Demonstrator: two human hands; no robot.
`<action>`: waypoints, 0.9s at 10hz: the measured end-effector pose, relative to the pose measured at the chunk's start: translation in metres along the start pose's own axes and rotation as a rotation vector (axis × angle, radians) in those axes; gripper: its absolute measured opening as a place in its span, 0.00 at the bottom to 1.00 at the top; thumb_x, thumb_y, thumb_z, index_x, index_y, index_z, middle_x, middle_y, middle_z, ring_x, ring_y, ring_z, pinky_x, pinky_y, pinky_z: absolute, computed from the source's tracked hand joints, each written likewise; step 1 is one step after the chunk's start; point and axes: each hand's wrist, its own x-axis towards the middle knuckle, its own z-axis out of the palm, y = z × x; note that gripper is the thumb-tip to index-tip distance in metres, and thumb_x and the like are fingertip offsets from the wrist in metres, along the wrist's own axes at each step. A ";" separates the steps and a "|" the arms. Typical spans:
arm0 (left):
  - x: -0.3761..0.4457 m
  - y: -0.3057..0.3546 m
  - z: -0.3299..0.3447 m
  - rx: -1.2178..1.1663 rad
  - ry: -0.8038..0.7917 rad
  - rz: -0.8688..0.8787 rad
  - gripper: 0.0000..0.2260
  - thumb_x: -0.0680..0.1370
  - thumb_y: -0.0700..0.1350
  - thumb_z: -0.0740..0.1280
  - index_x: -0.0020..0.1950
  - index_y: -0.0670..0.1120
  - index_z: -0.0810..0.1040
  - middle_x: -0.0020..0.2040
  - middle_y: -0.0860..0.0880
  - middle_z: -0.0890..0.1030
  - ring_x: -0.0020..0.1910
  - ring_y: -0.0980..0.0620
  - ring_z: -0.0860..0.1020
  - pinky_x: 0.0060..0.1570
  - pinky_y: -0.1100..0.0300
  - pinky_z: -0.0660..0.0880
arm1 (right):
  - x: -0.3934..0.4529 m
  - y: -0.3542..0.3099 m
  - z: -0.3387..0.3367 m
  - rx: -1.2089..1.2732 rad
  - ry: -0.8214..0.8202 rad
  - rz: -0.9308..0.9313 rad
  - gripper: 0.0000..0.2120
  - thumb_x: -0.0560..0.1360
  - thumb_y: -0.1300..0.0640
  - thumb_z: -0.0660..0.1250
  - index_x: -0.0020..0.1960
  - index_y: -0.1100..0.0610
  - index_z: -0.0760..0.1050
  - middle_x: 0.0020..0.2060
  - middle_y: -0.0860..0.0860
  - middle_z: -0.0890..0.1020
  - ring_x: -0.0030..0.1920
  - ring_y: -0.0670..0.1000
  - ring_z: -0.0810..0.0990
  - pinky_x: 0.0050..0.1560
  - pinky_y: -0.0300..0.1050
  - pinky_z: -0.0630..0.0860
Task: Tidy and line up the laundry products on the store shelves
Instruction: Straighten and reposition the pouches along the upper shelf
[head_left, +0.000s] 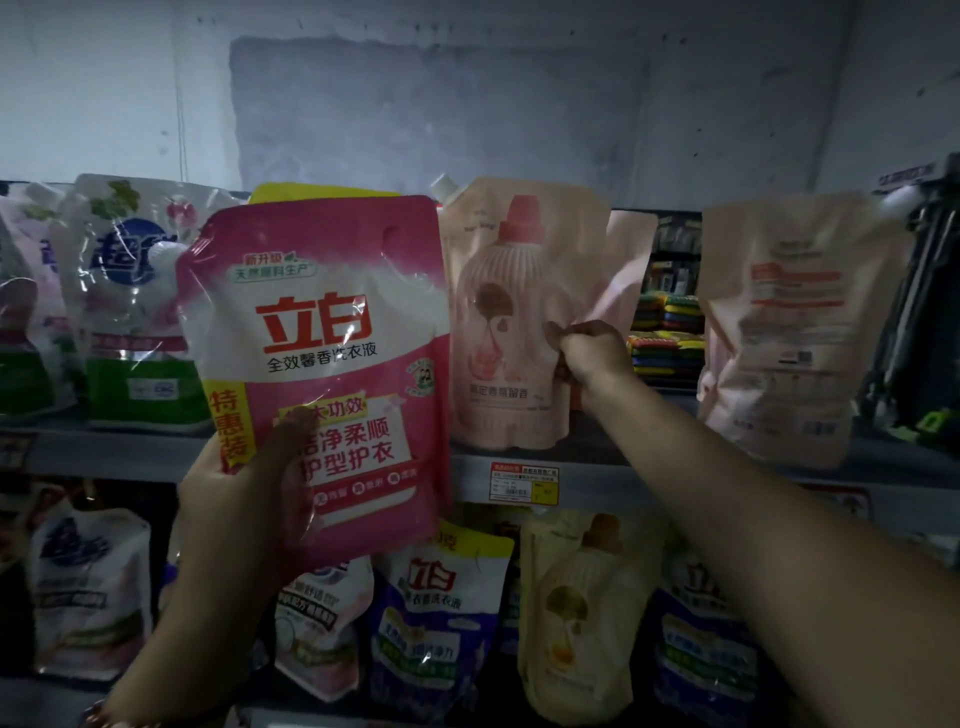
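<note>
My left hand (244, 499) holds a pink and white detergent pouch (327, 364) upright by its lower left corner, in front of the top shelf. To its right a pale pink pouch with a bottle picture (511, 317) stands on the top shelf (597, 475). My right hand (589, 353) pinches the right edge of that pale pink pouch. Another pale pink pouch (789, 322) stands further right with its back label facing out. A white and green pouch (137, 306) stands at the left, partly behind the held pouch.
A yellow price tag (524, 483) sits on the top shelf's front edge. The lower shelf holds several pouches, among them a purple one (431, 623) and a cream one (576, 618). Stacked coloured sponges (667, 332) lie behind the gap between the pink pouches. A dark stand (924, 322) is at the far right.
</note>
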 end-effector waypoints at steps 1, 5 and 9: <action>0.006 -0.005 0.006 -0.019 -0.041 0.021 0.14 0.76 0.53 0.71 0.58 0.48 0.79 0.49 0.46 0.86 0.45 0.45 0.86 0.46 0.43 0.81 | 0.003 0.000 -0.029 0.028 0.082 0.007 0.07 0.74 0.55 0.73 0.45 0.54 0.75 0.47 0.54 0.82 0.48 0.55 0.81 0.47 0.51 0.81; 0.021 -0.003 0.037 -0.051 -0.263 0.052 0.12 0.76 0.49 0.70 0.57 0.45 0.77 0.50 0.43 0.86 0.46 0.42 0.86 0.43 0.46 0.82 | 0.004 0.000 -0.132 -0.097 0.231 -0.042 0.07 0.72 0.52 0.74 0.45 0.55 0.79 0.48 0.56 0.84 0.49 0.55 0.82 0.56 0.54 0.79; 0.061 0.002 0.107 -0.015 -0.440 0.180 0.05 0.78 0.45 0.69 0.48 0.44 0.76 0.35 0.50 0.84 0.32 0.54 0.83 0.32 0.63 0.78 | -0.063 -0.103 -0.046 -0.295 -0.327 -0.268 0.22 0.75 0.45 0.70 0.64 0.55 0.74 0.55 0.49 0.83 0.51 0.47 0.82 0.49 0.41 0.79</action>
